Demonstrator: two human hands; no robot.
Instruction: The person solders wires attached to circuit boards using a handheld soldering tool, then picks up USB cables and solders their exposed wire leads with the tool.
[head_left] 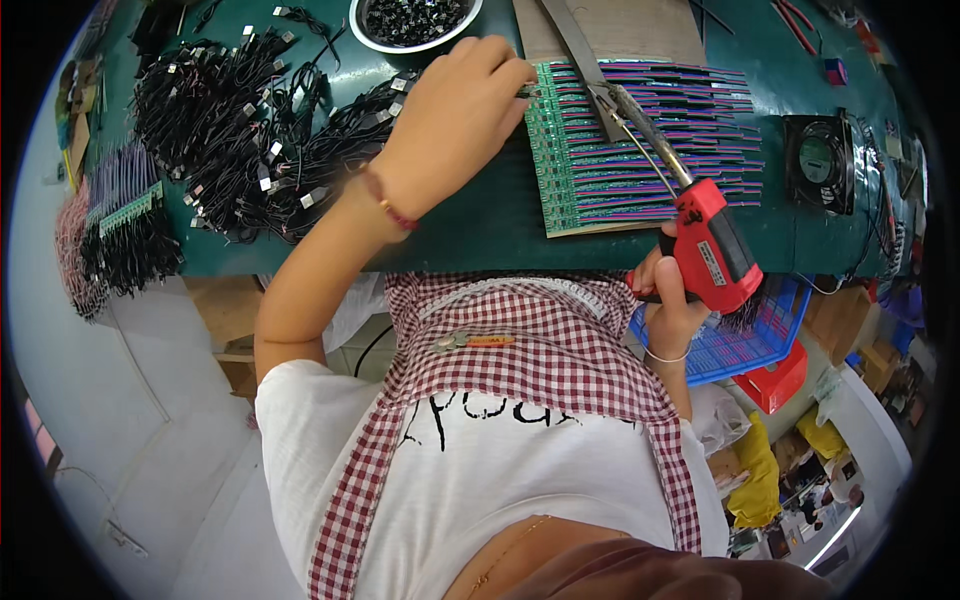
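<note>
A red-and-black soldering gun [715, 250] is gripped in my right hand [675, 305], close to the table's front edge. Its metal barrel slants up and left across a row of green circuit boards [556, 160] with striped wires [670, 150] running off to the right. The tip lies over the upper part of that row. My left hand [455, 125] reaches in from the left, fingers pinched at the boards' upper left edge. A thin dark wire end shows at those fingertips, partly hidden by them. The boards rest on a brown cardboard sheet [640, 30].
Bundled black cables with white-tipped plugs [230, 130] heap at the left. A white bowl [415, 48] of small black parts stands at the back. To the right is a black fan [820, 165]; a blue basket [770, 335] sits below the table edge. Red-handled pliers [795, 25] lie far right.
</note>
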